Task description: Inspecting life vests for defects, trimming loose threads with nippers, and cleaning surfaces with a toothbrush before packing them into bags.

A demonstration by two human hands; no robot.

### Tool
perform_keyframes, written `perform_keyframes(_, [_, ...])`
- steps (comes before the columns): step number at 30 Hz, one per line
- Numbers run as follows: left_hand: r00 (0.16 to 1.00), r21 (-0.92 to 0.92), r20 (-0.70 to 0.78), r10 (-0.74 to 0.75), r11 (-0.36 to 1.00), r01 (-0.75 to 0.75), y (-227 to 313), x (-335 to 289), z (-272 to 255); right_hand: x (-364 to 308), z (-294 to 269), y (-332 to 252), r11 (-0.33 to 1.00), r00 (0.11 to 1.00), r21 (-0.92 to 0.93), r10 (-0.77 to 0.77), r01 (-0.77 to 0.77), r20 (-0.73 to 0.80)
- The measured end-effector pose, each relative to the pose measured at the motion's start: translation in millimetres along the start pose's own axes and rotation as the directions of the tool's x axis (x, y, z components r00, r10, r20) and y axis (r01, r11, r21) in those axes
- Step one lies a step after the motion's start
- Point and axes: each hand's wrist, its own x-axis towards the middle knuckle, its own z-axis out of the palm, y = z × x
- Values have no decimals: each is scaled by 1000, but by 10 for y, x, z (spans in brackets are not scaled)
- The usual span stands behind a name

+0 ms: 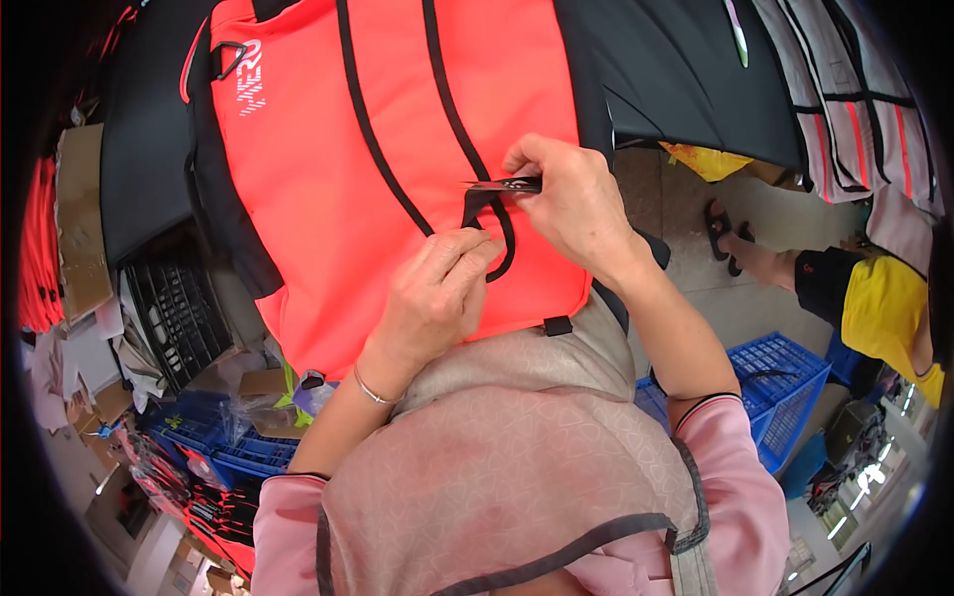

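A bright coral bag [308, 179] with black sides lies in front of me, its lower edge close to my body. Two black trim lines run down its front, one curving round near my hands. My right hand [581, 204] is closed round small dark thread snips [497, 185], whose blades point left. Just below the blades, a short black strip [475, 206] stands up from the bag. My left hand [437, 293] pinches at the foot of this strip, with its fingertips on the bag; exactly what lies between them is partly hidden.
A black-covered table [686, 79] extends behind the bag. Striped grey fabric pieces [845, 109] hang at far right. Blue crates [780, 382] stand at right and lower left, beside a black crate [179, 313]. Another person in a yellow top [884, 308] is at right.
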Motion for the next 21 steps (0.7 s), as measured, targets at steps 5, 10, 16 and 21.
perform_keyframes(5, [999, 106, 31, -21, 994, 18, 34, -6, -9, 38, -9, -68, 999, 1000, -31, 28, -28, 13])
perform_keyframes(10, [994, 232, 104, 34, 971, -58, -3, 5, -42, 27, 17, -69, 998, 999, -60, 16, -14, 31])
perform_keyframes(16, [985, 186, 62, 158, 968, -167, -128, -116, -54, -124, -63, -195, 998, 990, -43, -33, 39, 136])
perform_keyframes(21, [984, 150, 178, 14, 988, -41, -100, -136, -124, -339, -109, -126, 983, 991, 131, -131, 125, 36])
